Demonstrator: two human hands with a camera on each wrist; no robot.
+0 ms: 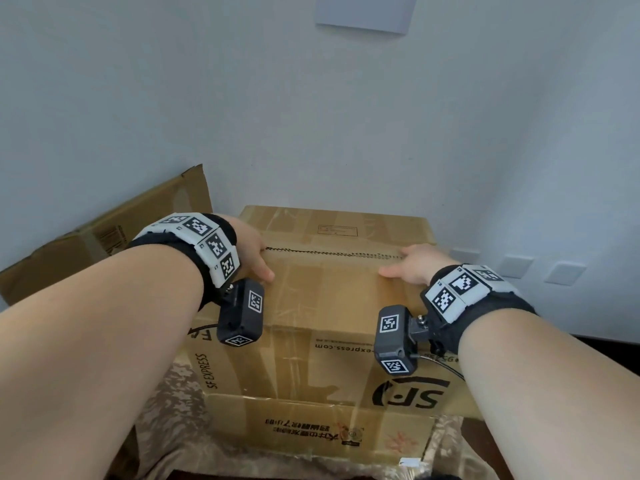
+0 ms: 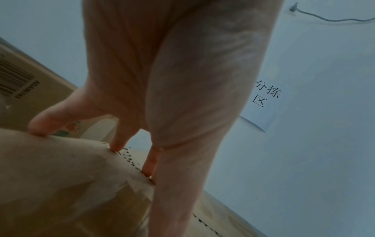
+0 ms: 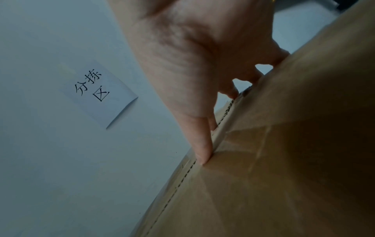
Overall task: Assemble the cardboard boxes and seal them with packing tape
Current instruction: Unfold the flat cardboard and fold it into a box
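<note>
Fig.: cardboard box (image 1: 332, 306) on patterned cloth (image 1: 173, 403), flaps closed. L hand (image 1: 251, 252) & R hand (image 1: 412, 265), fingers spread and straight, press at seam (image 1: 332, 252) ends. Best practice, prob.: keep flap edges butted w/ even pressure before taping.

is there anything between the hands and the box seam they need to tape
Nothing visible. The left hand and right hand already rest on the box, fingers at the ends of its top seam.
</note>
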